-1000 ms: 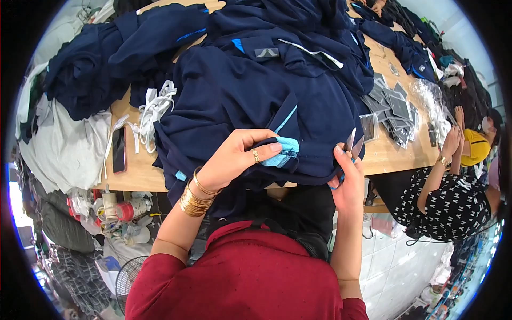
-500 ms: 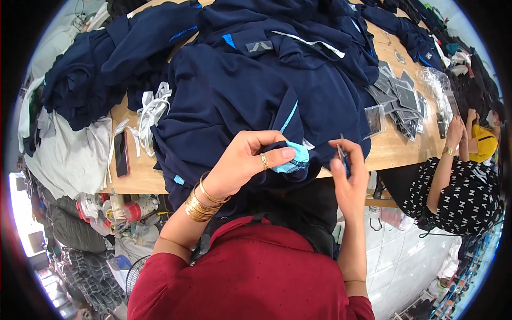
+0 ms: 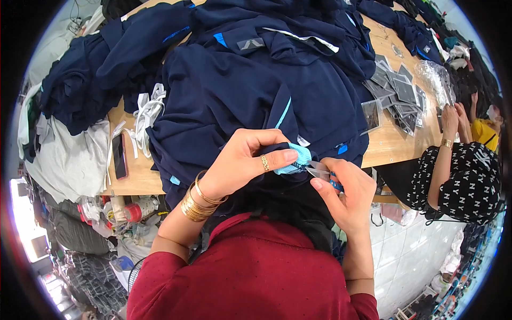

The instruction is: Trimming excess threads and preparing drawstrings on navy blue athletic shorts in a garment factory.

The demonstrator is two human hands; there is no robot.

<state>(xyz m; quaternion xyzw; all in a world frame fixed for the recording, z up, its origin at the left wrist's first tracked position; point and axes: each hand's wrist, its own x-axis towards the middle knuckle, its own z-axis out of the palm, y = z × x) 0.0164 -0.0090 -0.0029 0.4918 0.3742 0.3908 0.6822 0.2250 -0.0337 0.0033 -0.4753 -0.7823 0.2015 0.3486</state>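
A navy garment (image 3: 224, 101) with light-blue trim lies heaped in front of me. My left hand (image 3: 258, 160) pinches a piece of it where a light-blue lined edge (image 3: 298, 158) is turned outward. In my right hand (image 3: 346, 189) is a small pair of thread snips (image 3: 319, 170) with blue on the handle. The blades point left, and their tips reach the light-blue edge; whether they are closed on a thread is too small to tell. A white label (image 3: 303, 141) sits on the cloth just beyond the edge.
Grey patches (image 3: 397, 90) in clear plastic lie piled on the table (image 3: 392, 149) at right. White tapes (image 3: 149, 114) and a phone (image 3: 120, 156) lie at left. More navy garments (image 3: 80, 74) are heaped at far left. A co-worker in a patterned black top (image 3: 464, 181) works at right.
My right hand has turned and brought the snips leftward, so that the blades now meet the light-blue edge. My left hand keeps its pinch in nearly the same place.
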